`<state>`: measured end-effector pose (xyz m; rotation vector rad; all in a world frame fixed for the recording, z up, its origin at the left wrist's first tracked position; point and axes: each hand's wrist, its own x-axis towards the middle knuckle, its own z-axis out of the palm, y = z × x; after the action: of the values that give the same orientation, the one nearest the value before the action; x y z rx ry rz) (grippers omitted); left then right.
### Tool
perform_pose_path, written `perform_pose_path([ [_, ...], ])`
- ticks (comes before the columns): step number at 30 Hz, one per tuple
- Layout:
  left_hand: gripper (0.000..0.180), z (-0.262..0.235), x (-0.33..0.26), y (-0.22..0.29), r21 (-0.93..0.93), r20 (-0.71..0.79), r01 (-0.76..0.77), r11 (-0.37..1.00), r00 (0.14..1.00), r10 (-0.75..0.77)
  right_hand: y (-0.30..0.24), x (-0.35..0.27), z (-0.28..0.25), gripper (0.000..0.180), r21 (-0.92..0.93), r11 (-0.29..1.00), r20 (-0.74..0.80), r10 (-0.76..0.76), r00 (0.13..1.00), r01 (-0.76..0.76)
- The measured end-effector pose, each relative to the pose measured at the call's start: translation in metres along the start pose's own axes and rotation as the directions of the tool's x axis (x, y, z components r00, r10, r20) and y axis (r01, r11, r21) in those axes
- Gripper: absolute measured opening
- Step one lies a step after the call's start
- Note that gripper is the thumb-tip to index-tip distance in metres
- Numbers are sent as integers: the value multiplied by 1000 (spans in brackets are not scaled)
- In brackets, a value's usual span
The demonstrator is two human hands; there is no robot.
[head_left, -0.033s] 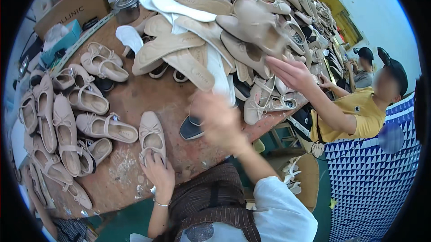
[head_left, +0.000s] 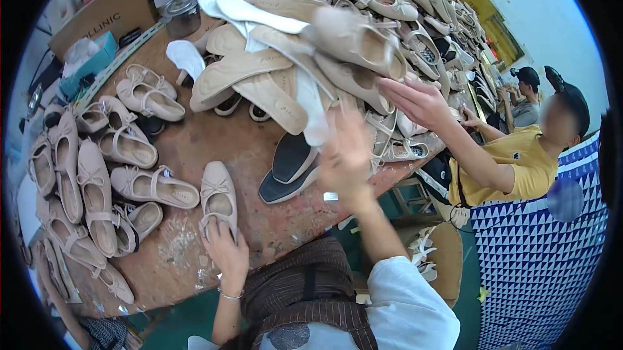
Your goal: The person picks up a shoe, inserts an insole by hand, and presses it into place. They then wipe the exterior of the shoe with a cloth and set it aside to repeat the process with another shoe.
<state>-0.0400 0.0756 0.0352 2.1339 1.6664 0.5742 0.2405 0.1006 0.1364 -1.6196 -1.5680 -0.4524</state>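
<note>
My left hand [head_left: 226,251] is closed round the heel of a beige ballet flat [head_left: 217,188] with a bow. The shoe lies sole down near the table's front edge, toe pointing away from me. My right hand [head_left: 350,155] is smeared by motion, so its fingers and anything in them cannot be made out. Just left of it, two shoes lie with their dark soles up, one sole [head_left: 295,157] behind the other [head_left: 285,184]. Beyond them is a heap of beige insoles [head_left: 276,100], with white sole-shaped pieces [head_left: 259,12] among them.
Several beige strap flats [head_left: 139,142] crowd the table's left side. A co-worker's hand [head_left: 418,103] is at blurred beige shoes [head_left: 357,42] on the right. More shoes [head_left: 383,0] are piled at the back. A cardboard box [head_left: 448,253] stands below the table.
My right hand has moved right, uncovering the two dark soles. The blurred shoes by the co-worker's hand have shifted slightly left. My left hand stays on the flat.
</note>
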Motion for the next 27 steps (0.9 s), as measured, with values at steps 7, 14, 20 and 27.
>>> perform_pose_path([
  [7, 46, -81, 31, -14, -588, -23, 25, 808, 999, -48, 106, 64, -48, 107, -336, 942, 26, 0, 1000, 9],
  [14, 18, -205, 94, -77, -37, -643, -225, 974, 751, 150, 155, 81, -37, 108, -120, 993, 352, 53, 935, -11],
  [20, 43, -365, 232, -209, 597, -716, 42, 801, 479, 508, 149, 57, -28, 100, -153, 984, 170, -62, 984, 88],
  [27, 54, -332, 255, -309, 681, -340, 324, 657, 934, -107, 144, 29, -24, 85, -276, 950, 108, -120, 987, 146],
])
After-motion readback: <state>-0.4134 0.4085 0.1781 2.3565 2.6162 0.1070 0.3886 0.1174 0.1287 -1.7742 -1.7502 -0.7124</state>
